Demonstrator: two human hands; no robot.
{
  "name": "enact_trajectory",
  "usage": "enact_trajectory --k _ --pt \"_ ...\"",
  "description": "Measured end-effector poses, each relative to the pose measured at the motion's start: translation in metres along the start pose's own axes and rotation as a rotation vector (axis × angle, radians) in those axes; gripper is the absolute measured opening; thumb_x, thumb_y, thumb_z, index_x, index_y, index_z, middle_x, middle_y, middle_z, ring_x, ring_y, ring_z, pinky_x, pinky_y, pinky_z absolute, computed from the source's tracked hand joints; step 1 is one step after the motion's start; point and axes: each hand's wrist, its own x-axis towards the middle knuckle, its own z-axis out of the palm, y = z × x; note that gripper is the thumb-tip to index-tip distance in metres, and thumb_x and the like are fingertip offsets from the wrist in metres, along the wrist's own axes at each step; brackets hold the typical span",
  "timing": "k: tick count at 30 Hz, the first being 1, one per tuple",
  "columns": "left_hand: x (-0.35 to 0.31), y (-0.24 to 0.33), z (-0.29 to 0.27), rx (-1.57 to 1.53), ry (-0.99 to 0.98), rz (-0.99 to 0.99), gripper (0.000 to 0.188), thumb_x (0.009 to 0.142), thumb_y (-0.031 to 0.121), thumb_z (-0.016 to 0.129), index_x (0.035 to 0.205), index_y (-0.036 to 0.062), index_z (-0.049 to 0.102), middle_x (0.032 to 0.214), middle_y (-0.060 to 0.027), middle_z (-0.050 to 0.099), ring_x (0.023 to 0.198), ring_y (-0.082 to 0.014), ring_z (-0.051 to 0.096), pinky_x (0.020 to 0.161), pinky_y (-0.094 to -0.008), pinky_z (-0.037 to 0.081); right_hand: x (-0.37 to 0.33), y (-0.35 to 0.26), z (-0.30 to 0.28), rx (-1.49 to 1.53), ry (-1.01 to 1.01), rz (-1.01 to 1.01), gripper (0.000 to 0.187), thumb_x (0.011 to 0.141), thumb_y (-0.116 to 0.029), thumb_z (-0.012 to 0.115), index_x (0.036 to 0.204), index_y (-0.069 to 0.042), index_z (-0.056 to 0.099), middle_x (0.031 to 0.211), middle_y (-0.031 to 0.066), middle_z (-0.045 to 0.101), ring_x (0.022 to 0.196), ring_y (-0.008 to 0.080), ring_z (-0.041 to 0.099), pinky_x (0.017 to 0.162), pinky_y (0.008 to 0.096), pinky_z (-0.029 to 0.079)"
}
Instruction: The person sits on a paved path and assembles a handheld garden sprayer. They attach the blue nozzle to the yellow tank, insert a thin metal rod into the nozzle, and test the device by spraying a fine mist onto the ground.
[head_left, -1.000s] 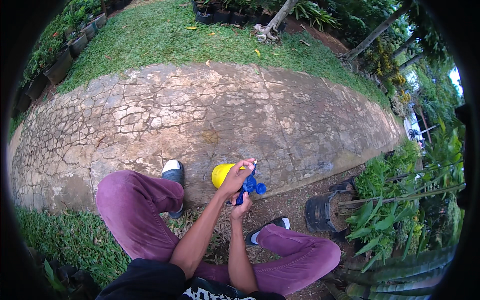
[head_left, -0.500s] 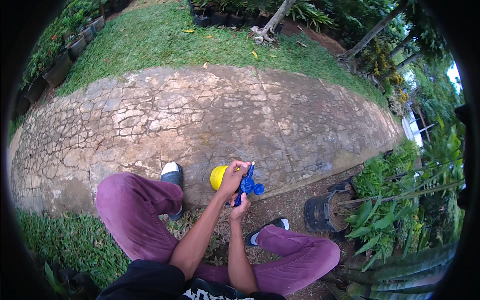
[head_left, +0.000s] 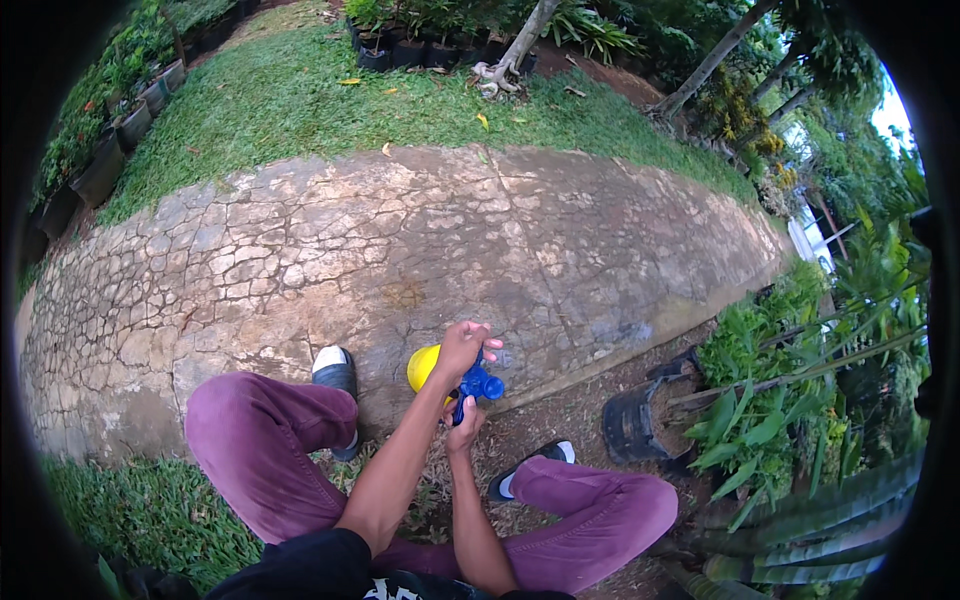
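From where I stand, the work in hand looks like attention to the far end of a glossy blue plastic sprayer head (head_left: 478,382), which sits between the two sets of fingers. The right hand (head_left: 463,428) is closed round its lower part, thumb laid along it. The left hand (head_left: 462,348) is bent over the top, some fingertips sticking out past it; whether they pinch anything I can't tell. A next move there would call for a firm right grip and delicate left fingertips. Just left of the fingers bulges a smooth, rounded yellow plastic container (head_left: 421,367); its join with the blue part is hidden. Beyond the fingers spreads rough, cracked stone paving (head_left: 300,270); well to their right stands a scuffed black plant pot (head_left: 626,428).
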Motion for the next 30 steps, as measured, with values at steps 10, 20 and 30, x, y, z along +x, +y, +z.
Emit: enact_trajectory --k 10,20,30 --pt "-0.004 -0.009 0.006 -0.024 -0.014 0.078 0.019 0.094 0.02 0.051 0.097 0.0012 0.05 0.084 -0.0145 0.067 0.06 -0.016 0.061 0.057 -0.0279 0.048 -0.001 -0.004 -0.002 0.012 0.039 0.005 0.054 0.094 -0.044 0.036 0.064 -0.003 0.053 0.051 0.0019 0.046 0.045 0.0102 0.042 0.045 0.025 0.031" --pt "-0.002 -0.011 -0.003 -0.027 0.003 0.061 0.024 0.095 0.022 0.046 0.092 0.0009 0.056 0.069 -0.0074 0.059 0.055 -0.0144 0.057 0.054 -0.0275 0.047 -0.001 -0.01 0.001 0.017 -0.016 0.013 0.051 0.093 -0.039 0.038 0.062 -0.002 0.054 0.05 0.0026 0.046 0.044 0.0112 0.042 0.045 0.0254 0.031" --pt "-0.006 -0.01 -0.003 0.077 0.032 0.102 0.028 0.095 0.027 0.05 0.088 0.0012 0.057 0.067 -0.0048 0.058 0.053 -0.0115 0.055 0.051 -0.0254 0.046 -0.002 -0.013 0.002 -0.021 -0.026 0.016 0.052 0.092 -0.041 0.039 0.062 -0.001 0.054 0.048 0.0025 0.045 0.042 0.0114 0.042 0.043 0.0257 0.03"
